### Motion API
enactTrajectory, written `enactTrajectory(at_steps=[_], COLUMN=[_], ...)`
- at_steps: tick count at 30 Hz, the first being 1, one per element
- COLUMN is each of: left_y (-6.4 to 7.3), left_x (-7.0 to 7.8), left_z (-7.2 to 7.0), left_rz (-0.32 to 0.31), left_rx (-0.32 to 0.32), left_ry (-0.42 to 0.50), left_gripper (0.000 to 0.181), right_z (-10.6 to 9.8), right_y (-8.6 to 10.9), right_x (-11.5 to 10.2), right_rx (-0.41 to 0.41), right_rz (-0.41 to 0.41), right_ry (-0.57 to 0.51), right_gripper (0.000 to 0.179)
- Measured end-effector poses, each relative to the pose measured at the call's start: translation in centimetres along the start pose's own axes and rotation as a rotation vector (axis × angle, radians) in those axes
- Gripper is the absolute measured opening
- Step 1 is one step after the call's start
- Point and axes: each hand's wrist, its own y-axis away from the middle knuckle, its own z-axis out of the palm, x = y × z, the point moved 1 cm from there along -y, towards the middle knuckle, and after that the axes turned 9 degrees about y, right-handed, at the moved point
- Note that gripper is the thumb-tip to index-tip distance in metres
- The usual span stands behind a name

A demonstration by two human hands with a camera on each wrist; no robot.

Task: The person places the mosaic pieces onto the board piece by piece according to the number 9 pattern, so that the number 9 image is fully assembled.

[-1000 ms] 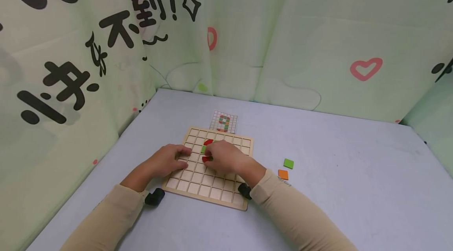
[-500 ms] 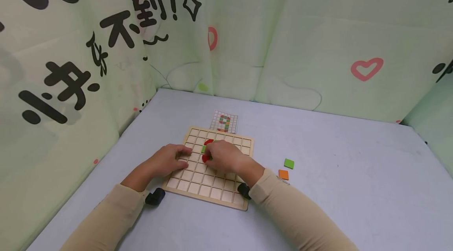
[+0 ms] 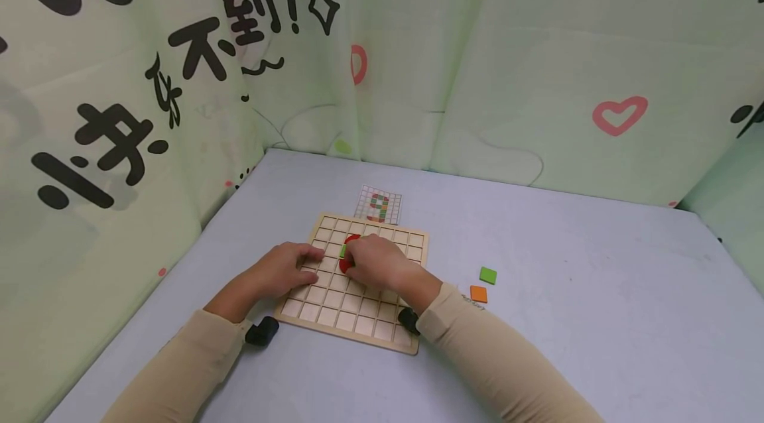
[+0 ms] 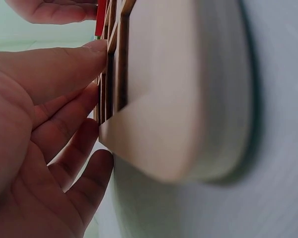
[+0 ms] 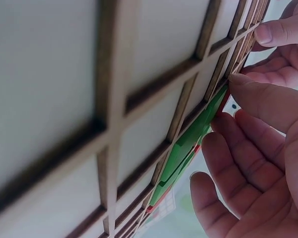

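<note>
A wooden grid board (image 3: 346, 323) lies on the table, holding a few coloured tiles. My left hand (image 3: 280, 270) rests at its left side, fingers loosely bent and thumb apart; in the left wrist view the fingertips lie along the frame near a corner (image 4: 164, 144). My right hand (image 3: 382, 262) is over the board's middle, thumb and fingers pinching a red rounded tile (image 3: 344, 266). Just above that tile sit a green tile (image 3: 343, 251) and another red curved tile (image 3: 352, 238), partly hidden by the hand. Green tiles (image 5: 188, 139) run along the grid in the right wrist view.
Behind the board lies a pattern card (image 3: 390, 211) with a coloured figure on a grid. A loose green tile (image 3: 488, 275) and an orange tile (image 3: 479, 294) lie to the right, near the right sleeve (image 3: 495, 350). Printed curtains (image 3: 537, 65) stand behind the table.
The red rounded tile has turned and shifted slightly left and up under my right fingers. My right hand has moved a little with it; my left hand stays put.
</note>
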Motion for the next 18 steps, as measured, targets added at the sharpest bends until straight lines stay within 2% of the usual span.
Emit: enactTrajectory(at_steps=[18], left_y=[0.14], left_x=[0.15], left_z=[0.00], left_rz=[-0.001], left_rx=[0.006], left_ry=[0.004], left_gripper=[0.043], right_z=[-0.03], right_y=[0.08], right_x=[0.12], right_rx=[0.019], right_rz=[-0.005], right_ry=[0.005], right_gripper=[0.004])
